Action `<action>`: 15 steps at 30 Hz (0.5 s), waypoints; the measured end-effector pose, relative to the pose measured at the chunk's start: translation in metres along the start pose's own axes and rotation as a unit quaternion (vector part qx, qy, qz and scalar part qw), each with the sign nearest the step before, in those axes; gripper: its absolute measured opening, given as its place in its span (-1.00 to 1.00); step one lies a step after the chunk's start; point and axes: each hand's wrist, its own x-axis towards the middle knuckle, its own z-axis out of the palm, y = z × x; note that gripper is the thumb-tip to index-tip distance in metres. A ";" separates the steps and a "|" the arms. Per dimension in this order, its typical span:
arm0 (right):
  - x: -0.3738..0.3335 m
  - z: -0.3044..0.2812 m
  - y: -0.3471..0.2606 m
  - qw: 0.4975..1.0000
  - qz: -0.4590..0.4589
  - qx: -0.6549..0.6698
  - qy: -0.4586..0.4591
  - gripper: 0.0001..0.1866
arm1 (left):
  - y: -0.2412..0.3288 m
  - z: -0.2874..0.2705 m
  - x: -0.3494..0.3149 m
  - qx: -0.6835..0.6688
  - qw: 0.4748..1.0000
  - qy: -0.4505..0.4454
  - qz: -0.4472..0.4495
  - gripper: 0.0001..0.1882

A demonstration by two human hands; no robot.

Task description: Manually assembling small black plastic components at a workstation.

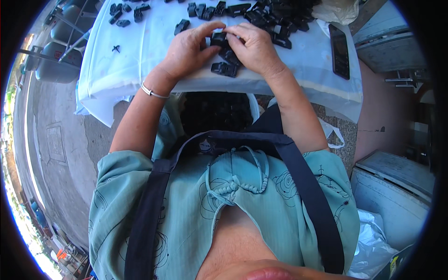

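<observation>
1. Left hand [193,50] pinching black plastic part [218,39], thumb and fingers.
2. Right hand [255,49] at part's right side; can't tell if gripping.
3. Part above white-covered table [140,58], near front edge; loose black pieces [225,69] just nearer wearer.

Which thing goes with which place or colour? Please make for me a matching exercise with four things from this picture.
1. Black part touched by fingers
2. Phone
3. Bracelet
4. Tablecloth

A. around the left wrist
B. whitish
C. between the left hand and right hand
D. near the table's right edge

Pairs: 1-C, 2-D, 3-A, 4-B
</observation>
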 end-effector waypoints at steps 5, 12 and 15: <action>0.001 -0.001 -0.011 0.997 -0.034 -0.025 0.067 -0.83 | 0.014 -0.006 0.005 0.012 1.000 0.005 -0.011 -0.68; 0.010 -0.006 -0.007 0.999 -0.005 0.001 0.034 -0.85 | 0.024 -0.010 0.004 0.012 1.000 -0.022 -0.002 -0.42; 0.019 -0.012 -0.004 0.979 0.165 0.029 -0.119 -0.83 | 0.010 -0.003 -0.003 0.069 0.998 0.000 -0.002 -0.59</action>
